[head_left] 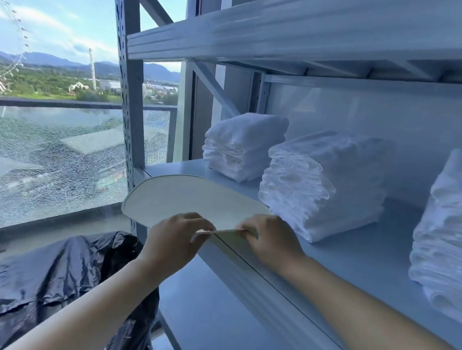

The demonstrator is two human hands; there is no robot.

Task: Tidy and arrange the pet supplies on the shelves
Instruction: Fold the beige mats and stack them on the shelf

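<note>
A: What do we have in our hands?

B: A flat, cream half-round panel (188,198) at the front left corner of the middle shelf (360,261), with its curved side toward the window. We cannot tell whether it rests on the shelf or hangs just above it.

A: And our grip?

B: Both hands are on its straight edge. The left hand (176,235) has its fingers curled over the edge, and the right hand (267,242) pinches the edge just beside it, knuckles up.

A: What else is on that pale grey surface?

B: Three stacks of folded white cloth — one (243,144) at the back left, one (323,185) beside it and nearer the front, and a taller one (459,230) well apart on the right.

A: And around us?

B: There is an upper shelf (303,33) overhead, a lower shelf (218,321) beneath, and a perforated metal upright (125,71) at the left. A crumpled black plastic bag (31,274) lies below the window. Outside we see a cracked glass railing panel (48,155), and beyond it a Ferris wheel (12,34), green hills and blue sky.
</note>
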